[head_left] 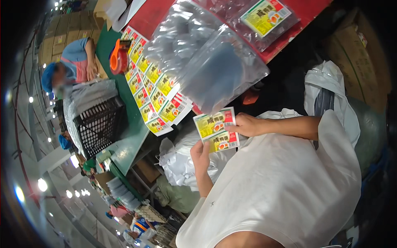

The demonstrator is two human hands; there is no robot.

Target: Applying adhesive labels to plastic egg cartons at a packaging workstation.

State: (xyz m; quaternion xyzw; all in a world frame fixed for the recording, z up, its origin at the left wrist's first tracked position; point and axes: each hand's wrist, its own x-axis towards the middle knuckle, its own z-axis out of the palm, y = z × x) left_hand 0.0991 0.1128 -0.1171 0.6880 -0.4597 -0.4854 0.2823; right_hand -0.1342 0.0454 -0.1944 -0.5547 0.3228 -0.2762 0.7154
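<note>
1. Printed label sheets and an orange tape dispenser lie on the surface, beside heaped clear bags.
2. Clear plastic lies at the black crate; its contents are unclear.
3. The yellow labels lie between both hands: left hand pinching the left edge, right hand the right.

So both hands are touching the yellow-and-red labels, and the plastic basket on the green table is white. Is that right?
Not quite: the plastic basket is black, not white, as the head view shows. The left hand and right hand are indeed touching the yellow-and-red labels, and the basket is on the green table.
</note>
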